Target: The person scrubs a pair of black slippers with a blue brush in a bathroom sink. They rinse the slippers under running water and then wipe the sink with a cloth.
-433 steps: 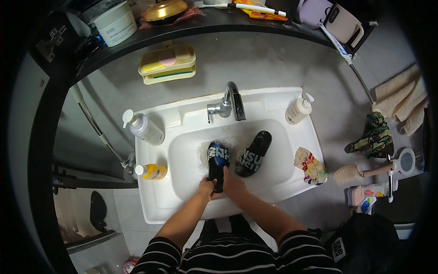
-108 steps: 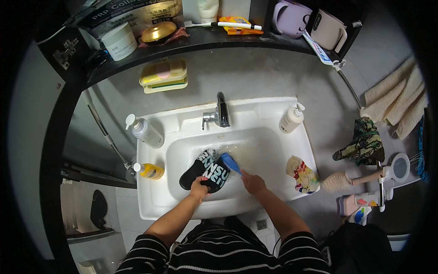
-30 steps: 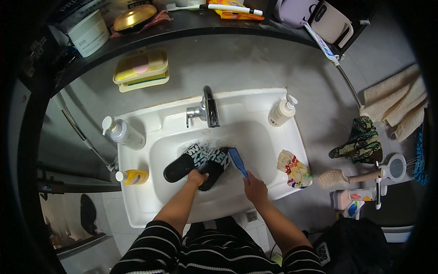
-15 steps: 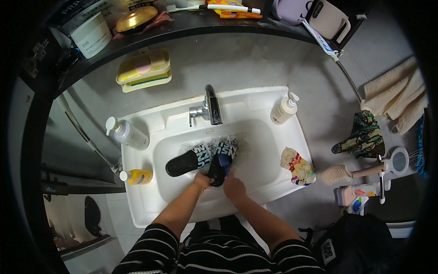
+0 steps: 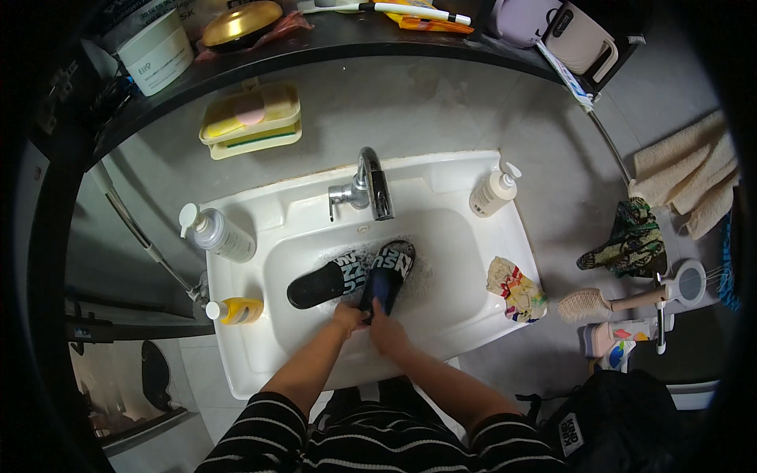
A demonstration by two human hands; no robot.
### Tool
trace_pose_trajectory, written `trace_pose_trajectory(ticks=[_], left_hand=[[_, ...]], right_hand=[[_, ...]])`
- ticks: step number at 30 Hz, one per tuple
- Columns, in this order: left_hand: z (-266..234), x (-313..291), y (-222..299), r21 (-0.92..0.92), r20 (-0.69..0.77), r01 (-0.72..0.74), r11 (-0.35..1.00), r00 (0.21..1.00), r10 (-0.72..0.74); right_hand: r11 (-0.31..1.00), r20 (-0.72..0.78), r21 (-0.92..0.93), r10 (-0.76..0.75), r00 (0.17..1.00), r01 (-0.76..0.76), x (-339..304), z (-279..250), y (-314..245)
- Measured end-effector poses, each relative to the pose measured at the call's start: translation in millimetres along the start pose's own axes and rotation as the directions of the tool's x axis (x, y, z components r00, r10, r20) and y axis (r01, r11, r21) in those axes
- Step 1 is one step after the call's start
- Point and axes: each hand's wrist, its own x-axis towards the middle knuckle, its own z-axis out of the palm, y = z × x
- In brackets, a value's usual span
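Note:
Two black slide slippers with pale lettering on their straps lie in the white sink. The left slipper rests in the basin, its strap in suds. My left hand is closed on the near end of the right slipper, which tilts up toward the tap. My right hand is closed on what looks like a dark blue brush, blurred and pressed against this slipper's footbed. The fingertips of both hands are partly hidden.
A chrome tap overhangs the basin. Pump bottles stand at the back corners, a yellow bottle on the left rim. A crumpled patterned cloth lies on the right rim. Above runs a black shelf.
The right slipper has turned so its footbed and strap show more. My right hand has shifted slightly left with the blue brush. The left slipper has barely moved.

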Motion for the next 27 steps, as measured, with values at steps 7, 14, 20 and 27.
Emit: trace_pose_trajectory(ticks=[7,14,20,27], left_hand=[[-6,5,3,0.068,0.045,0.063,0.996,0.997,-0.066],[-7,5,0,0.074,0.0,0.017,0.997,1.0,-0.017],[-8,13,-5,0.052,0.021,-0.019,0.998,1.0,0.018],[-2,9,-2,0.119,-0.031,0.041,0.992,0.999,-0.038]], right_hand=[[0.994,0.155,0.103,0.021,0.988,-0.038,-5,-15,-5],[0.988,-0.024,0.084,0.13,0.991,-0.128,51,-21,20],[0.994,-0.012,-0.032,-0.106,0.994,0.106,14,38,13],[0.845,0.128,0.459,0.243,0.962,-0.274,11,-41,-14]])
